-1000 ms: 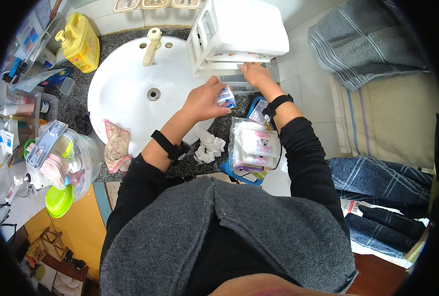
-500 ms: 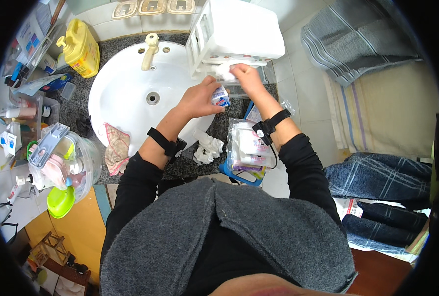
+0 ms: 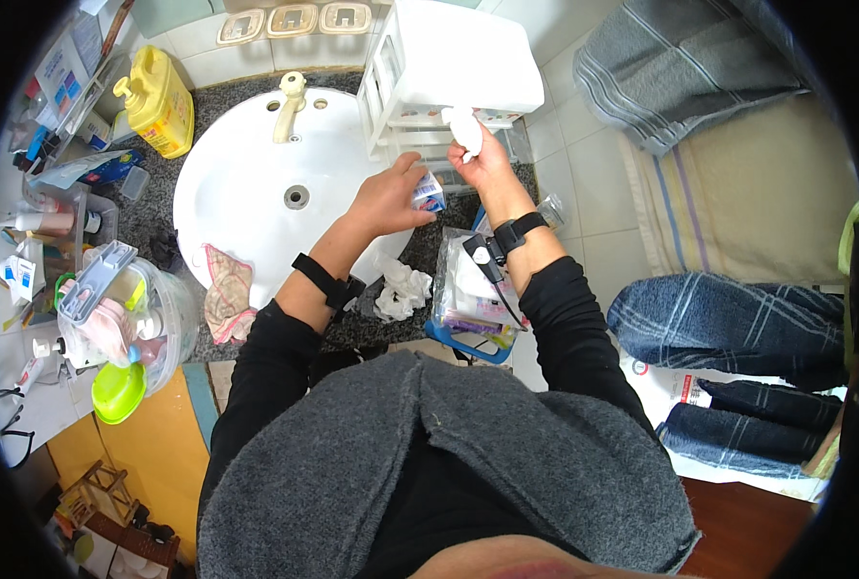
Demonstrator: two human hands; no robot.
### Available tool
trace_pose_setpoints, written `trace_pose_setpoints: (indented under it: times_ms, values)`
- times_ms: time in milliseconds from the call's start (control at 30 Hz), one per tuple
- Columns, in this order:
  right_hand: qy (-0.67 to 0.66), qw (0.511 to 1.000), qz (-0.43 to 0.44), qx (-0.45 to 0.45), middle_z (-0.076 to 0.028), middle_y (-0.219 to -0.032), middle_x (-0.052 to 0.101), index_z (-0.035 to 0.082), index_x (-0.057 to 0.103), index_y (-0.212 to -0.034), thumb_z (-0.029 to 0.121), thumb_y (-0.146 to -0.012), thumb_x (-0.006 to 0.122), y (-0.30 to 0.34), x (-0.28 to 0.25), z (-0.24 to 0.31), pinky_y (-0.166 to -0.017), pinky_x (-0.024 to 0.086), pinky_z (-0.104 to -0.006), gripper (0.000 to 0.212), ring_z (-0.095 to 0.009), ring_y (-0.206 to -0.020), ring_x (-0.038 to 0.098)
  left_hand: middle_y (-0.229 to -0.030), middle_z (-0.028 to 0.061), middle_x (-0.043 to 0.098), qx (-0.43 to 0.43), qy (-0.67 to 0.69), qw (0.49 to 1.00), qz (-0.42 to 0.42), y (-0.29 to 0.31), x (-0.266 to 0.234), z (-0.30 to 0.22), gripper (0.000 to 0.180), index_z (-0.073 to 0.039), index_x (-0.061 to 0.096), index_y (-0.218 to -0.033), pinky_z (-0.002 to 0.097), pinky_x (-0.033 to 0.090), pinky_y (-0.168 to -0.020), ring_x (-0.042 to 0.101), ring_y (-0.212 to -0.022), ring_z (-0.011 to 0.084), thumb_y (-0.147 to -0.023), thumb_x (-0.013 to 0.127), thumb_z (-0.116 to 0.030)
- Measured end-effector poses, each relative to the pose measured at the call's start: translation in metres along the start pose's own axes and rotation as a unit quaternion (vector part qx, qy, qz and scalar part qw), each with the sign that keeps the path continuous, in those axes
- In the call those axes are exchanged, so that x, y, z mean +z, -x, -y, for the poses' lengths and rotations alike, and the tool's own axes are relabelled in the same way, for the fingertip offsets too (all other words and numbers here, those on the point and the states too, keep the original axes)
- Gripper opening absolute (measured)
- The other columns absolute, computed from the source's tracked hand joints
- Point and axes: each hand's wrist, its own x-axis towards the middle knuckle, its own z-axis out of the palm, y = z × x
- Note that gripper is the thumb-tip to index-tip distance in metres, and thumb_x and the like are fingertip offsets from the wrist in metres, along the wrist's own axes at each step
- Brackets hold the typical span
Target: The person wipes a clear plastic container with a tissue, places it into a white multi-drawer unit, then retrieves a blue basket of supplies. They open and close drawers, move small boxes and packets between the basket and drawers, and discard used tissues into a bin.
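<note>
Over the right rim of the white sink, my left hand is closed on a small white and blue box, its thumb and fingers on either side. My right hand pinches a wad of white tissue, held up before the front of a white plastic drawer unit. Another crumpled white tissue lies on the counter below my left wrist. Clear plastic packets sit in a blue-edged holder under my right forearm.
A cream faucet rises behind the basin. On the left stand a yellow pump bottle and a clear tub of bottles. A pink-edged cloth hangs over the sink's front. Towels hang at the right.
My right hand has drawn back slightly from the drawer unit and turned, raising the tissue wad into clearer view. My left hand keeps the box in nearly the same place.
</note>
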Motion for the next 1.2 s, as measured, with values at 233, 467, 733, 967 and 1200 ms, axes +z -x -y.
trace_pose_setpoints:
  times_ms: [233, 467, 733, 967, 1200]
  values:
    - [0.086, 0.995, -0.04, 0.009, -0.003, -0.077, 0.056, 0.008, 0.051, -0.113, 0.017, -0.096, 0.052, 0.022, -0.013, -0.001, -0.041, 0.036, -0.0265, 0.019, -0.013, -0.051, 0.046, -0.142, 0.0155, 0.041, -0.029, -0.016, 0.999, -0.011, -0.004, 0.005, -0.002, 0.072, -0.003, 0.055, -0.125, 0.0414, 0.052, -0.085, 0.062, -0.104, 0.0354, -0.065, 0.077, -0.036]
    - [0.135, 0.987, -0.064, 0.056, 0.001, -0.075, 0.058, 0.011, 0.055, -0.109, 0.02, -0.1, 0.046, 0.072, -0.015, 0.0, -0.041, 0.037, -0.0228, 0.015, -0.007, -0.051, 0.05, -0.141, 0.0175, 0.042, 0.006, -0.065, 0.998, -0.025, 0.016, 0.0, -0.017, 0.073, -0.003, 0.052, -0.127, 0.0415, 0.052, -0.085, 0.061, -0.105, 0.0368, -0.065, 0.078, -0.033]
    - [0.295, 0.944, -0.047, -0.142, -0.006, -0.095, 0.067, 0.003, 0.061, -0.108, 0.02, -0.092, 0.063, 0.108, 0.013, 0.049, -0.075, 0.053, -0.0278, 0.023, -0.014, -0.082, 0.065, -0.139, 0.017, 0.044, 0.086, -0.032, 0.991, -0.095, 0.037, -0.036, -0.047, 0.071, -0.004, 0.052, -0.125, 0.0399, 0.053, -0.083, 0.061, -0.103, 0.036, -0.064, 0.079, -0.027]
    - [0.828, 0.423, -0.124, -0.346, -0.009, -0.097, 0.065, 0.014, 0.065, -0.099, 0.028, -0.088, 0.06, 0.071, 0.015, 0.074, -0.076, 0.051, -0.0419, 0.018, -0.032, -0.087, 0.064, -0.136, 0.017, 0.046, 0.08, -0.047, 0.992, -0.08, 0.004, -0.04, -0.048, 0.066, -0.004, 0.055, -0.12, 0.0392, 0.053, -0.081, 0.062, -0.101, 0.0334, -0.064, 0.079, -0.028]
    - [0.858, 0.477, -0.061, -0.177, -0.017, -0.116, 0.057, 0.017, 0.064, -0.117, 0.042, -0.095, 0.042, 0.046, 0.005, 0.053, -0.091, 0.046, -0.0445, 0.04, -0.035, -0.108, 0.057, -0.125, 0.0148, 0.05, 0.083, 0.0, 0.995, -0.063, -0.002, -0.032, -0.036, 0.066, -0.003, 0.056, -0.119, 0.0401, 0.053, -0.081, 0.062, -0.097, 0.0334, -0.064, 0.08, -0.03]
